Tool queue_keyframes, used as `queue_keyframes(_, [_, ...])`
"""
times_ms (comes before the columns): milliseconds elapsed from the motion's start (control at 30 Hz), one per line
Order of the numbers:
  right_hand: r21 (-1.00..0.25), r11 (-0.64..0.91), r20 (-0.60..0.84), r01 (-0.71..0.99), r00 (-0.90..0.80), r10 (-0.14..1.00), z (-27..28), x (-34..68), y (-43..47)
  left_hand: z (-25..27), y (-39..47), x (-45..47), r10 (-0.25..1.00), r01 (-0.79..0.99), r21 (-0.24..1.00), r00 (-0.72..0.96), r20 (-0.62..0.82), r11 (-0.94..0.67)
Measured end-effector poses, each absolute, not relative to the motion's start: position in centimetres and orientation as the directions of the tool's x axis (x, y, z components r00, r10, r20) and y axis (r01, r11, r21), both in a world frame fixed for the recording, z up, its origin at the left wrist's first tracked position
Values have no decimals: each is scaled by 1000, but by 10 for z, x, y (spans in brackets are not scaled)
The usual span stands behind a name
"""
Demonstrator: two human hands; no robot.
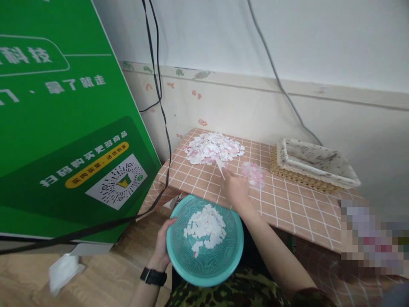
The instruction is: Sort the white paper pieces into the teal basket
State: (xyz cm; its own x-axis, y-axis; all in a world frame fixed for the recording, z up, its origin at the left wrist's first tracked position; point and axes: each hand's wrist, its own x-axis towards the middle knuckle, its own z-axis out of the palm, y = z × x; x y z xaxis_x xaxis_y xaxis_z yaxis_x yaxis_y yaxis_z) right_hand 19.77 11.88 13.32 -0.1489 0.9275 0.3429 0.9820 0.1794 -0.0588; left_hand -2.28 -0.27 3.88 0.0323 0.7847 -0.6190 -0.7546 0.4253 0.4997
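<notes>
My left hand (162,243) is closed on the left rim of a teal plastic colander (182,260), held below the table's front edge. Torn bits of white paper (207,226) lie heaped inside it. Above the table, my right hand (235,186) is closed around a white flat strip (220,165); its exact kind is not clear. The strip's tip meets the near edge of a larger pile of paper scraps (212,147), white with some pink. Just right of that hand lies a small, thin pink-and-white patch (254,175).
The table (287,211) has a brown cloth with white grid lines. A cloth-lined wicker basket (319,164) stands at its right, near the wall. A black cable (164,123) hangs at the left, before a green panel (64,128). White paper (65,270) lies on the floor.
</notes>
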Motion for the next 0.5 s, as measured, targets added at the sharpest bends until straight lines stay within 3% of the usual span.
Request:
queue_keyframes(367, [-226, -72, 555, 972, 189, 810, 139, 254, 120, 16, -4, -4, 762, -736, 478, 79, -643, 480])
queue_keyframes(500, [-371, 4, 541, 929, 212, 814, 143, 264, 121, 13, -4, 5, 775, -742, 480, 85, -626, 468])
